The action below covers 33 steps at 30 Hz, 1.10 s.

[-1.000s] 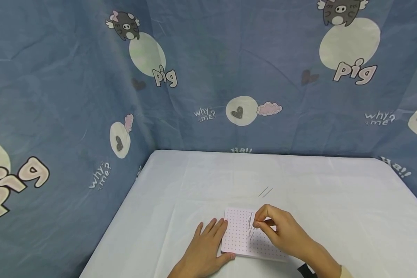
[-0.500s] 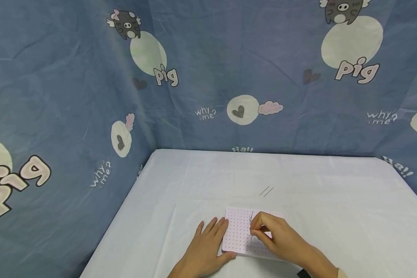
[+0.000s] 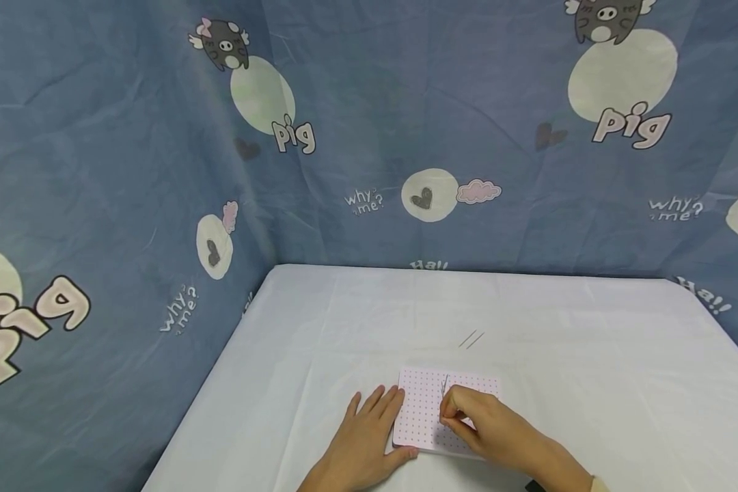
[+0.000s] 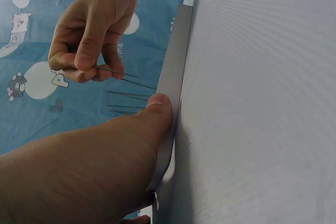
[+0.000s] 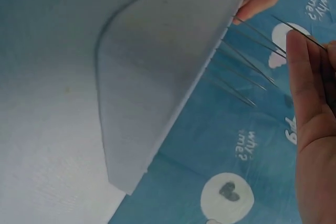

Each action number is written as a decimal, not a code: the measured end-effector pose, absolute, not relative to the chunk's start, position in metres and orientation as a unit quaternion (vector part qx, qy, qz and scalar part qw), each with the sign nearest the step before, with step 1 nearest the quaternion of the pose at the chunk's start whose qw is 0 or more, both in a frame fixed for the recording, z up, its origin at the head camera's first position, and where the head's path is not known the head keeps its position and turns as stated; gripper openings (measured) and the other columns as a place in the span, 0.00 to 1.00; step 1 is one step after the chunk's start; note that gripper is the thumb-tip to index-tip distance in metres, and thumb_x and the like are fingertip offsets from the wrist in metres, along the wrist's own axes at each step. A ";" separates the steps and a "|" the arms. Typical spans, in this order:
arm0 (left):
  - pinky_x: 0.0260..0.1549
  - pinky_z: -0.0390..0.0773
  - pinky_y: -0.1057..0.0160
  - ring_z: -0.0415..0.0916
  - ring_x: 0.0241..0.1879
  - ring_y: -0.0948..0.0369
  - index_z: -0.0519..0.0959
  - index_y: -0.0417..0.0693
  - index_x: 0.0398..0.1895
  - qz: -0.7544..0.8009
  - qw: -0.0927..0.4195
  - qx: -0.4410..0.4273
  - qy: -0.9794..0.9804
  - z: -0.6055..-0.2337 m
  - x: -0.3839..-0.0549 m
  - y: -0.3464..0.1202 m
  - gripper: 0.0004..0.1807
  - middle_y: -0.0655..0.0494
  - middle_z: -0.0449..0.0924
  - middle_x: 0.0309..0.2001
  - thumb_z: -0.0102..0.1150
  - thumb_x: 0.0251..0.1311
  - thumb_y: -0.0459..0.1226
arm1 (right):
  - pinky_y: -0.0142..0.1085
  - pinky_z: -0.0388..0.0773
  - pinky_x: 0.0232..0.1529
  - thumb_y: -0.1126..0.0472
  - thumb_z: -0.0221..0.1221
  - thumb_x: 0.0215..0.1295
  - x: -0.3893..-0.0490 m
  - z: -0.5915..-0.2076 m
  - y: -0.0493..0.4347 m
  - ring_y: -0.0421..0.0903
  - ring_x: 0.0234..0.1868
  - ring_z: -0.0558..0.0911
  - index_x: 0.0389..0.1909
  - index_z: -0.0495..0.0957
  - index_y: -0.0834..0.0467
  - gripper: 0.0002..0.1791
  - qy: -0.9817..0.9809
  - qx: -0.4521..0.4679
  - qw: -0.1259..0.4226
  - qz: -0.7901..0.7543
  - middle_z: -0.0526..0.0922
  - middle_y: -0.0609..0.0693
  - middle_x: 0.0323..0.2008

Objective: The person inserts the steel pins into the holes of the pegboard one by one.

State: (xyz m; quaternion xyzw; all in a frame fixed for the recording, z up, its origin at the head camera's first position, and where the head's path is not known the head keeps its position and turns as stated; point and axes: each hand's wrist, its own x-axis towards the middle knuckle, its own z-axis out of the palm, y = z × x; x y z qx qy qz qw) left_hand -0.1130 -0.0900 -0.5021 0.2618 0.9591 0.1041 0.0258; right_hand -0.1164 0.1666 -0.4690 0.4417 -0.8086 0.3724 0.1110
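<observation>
A pale board with rows of small dots lies on the white table. My left hand rests at its left side, fingers straight, the thumb touching the board's near edge. Over the middle of the board, my right hand pinches a thin metal needle between thumb and fingertips. In the left wrist view that needle's tip is apart from the board. Several similar needles stand up from the board's face, some slightly tilted. The right hand partly covers them in the head view.
Two loose needles lie side by side on the white table beyond the board. A blue printed cloth rises behind and to the left of the table. A small black object shows by the right wrist.
My right hand has moved toward me and slightly left over the board, still pinching. The left hand keeps its place at the board's side.
</observation>
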 end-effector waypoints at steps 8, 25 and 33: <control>0.71 0.60 0.33 0.60 0.78 0.48 0.59 0.50 0.80 0.104 0.040 0.256 0.960 -0.501 -0.113 -0.089 0.52 0.52 0.62 0.78 0.51 0.62 0.72 | 0.21 0.81 0.44 0.70 0.65 0.66 -0.117 -0.473 0.167 0.34 0.41 0.85 0.39 0.70 0.53 0.13 -0.818 0.441 0.107 0.355 0.81 0.40 0.37; 0.71 0.60 0.33 0.60 0.77 0.48 0.59 0.49 0.80 0.112 0.035 0.261 0.958 -0.500 -0.113 -0.089 0.51 0.52 0.63 0.78 0.52 0.63 0.70 | 0.17 0.76 0.39 0.72 0.67 0.62 -0.117 -0.469 0.168 0.25 0.35 0.73 0.35 0.72 0.52 0.16 -0.816 0.468 0.077 0.331 0.80 0.38 0.34; 0.71 0.60 0.33 0.60 0.78 0.49 0.58 0.50 0.80 0.112 0.040 0.259 0.959 -0.498 -0.112 -0.089 0.51 0.52 0.62 0.78 0.53 0.63 0.70 | 0.18 0.77 0.40 0.72 0.67 0.63 -0.118 -0.470 0.169 0.25 0.35 0.74 0.35 0.72 0.52 0.15 -0.815 0.467 0.067 0.337 0.81 0.38 0.34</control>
